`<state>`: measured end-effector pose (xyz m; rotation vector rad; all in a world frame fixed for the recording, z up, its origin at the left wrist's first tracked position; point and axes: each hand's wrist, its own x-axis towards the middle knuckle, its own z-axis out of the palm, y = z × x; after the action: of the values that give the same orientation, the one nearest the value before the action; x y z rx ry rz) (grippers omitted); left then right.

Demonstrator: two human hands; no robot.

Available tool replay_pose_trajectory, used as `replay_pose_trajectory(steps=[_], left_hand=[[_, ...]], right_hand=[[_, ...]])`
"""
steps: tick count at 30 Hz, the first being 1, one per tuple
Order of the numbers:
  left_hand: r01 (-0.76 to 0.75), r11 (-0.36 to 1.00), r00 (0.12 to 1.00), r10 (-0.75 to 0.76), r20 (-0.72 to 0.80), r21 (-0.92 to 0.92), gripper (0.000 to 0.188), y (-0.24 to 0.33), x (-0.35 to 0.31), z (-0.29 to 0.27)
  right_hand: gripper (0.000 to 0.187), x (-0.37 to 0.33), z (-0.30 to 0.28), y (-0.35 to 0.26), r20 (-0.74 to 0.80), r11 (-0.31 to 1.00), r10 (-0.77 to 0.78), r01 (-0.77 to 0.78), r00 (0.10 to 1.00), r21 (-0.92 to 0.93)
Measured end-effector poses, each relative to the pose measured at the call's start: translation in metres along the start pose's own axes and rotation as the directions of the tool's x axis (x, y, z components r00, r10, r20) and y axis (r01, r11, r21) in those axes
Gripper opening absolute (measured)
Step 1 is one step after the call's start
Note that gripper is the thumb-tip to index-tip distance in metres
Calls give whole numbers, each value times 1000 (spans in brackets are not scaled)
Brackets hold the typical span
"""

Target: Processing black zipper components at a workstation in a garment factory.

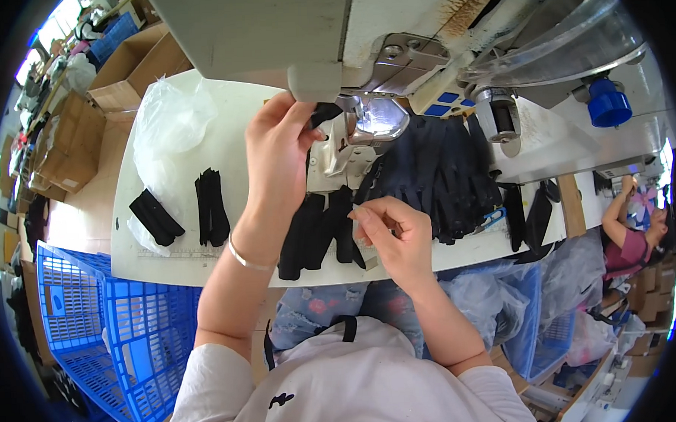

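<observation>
My left hand is raised beside the head of the sewing machine. Its fingers pinch a piece of black fabric, most of which is hidden behind them and the machine. Lower and to the right, my right hand has its fingers curled together; whether anything small is between them is hidden. Just left of it, folded black fabric strips lie at the table's near edge. Beyond that hand, many dark strips spread in a pile. The machine's lamp lights the needle area.
Two small black bundles and a clear plastic bag lie on the white table at left. A blue crate stands on the floor. Light blue scissors lie by the pile. Another person sits at far right.
</observation>
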<state>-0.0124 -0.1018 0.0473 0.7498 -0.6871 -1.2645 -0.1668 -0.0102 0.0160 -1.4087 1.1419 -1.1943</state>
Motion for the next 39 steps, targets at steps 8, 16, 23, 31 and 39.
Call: replay_pose_trajectory(steps=[8, 16, 23, 31, 39], left_hand=[[-124, 990, 985, 130, -112, 62, 14, -11, -82, -17], [-293, 942, 951, 305, -52, 162, 18, -27, -102, -31], [-379, 890, 866, 438, -242, 254, 4, -5, -85, -48], [42, 976, 992, -66, -110, -214, 10, 23, -88, -68], [112, 994, 994, -112, -4, -16, 11, 17, -102, -67]], right_hand=[[17, 3, 26, -8, -71, 888, -379, 341, 923, -309], [9, 2, 30, -1, -89, 945, -262, 237, 961, -223], [6, -8, 25, -3, 46, 972, -163, 169, 986, -165], [10, -32, 60, 6, 483, 940, -47, 203, 874, -275], [16, -8, 41, -6, 135, 992, 41, -56, 990, 113]])
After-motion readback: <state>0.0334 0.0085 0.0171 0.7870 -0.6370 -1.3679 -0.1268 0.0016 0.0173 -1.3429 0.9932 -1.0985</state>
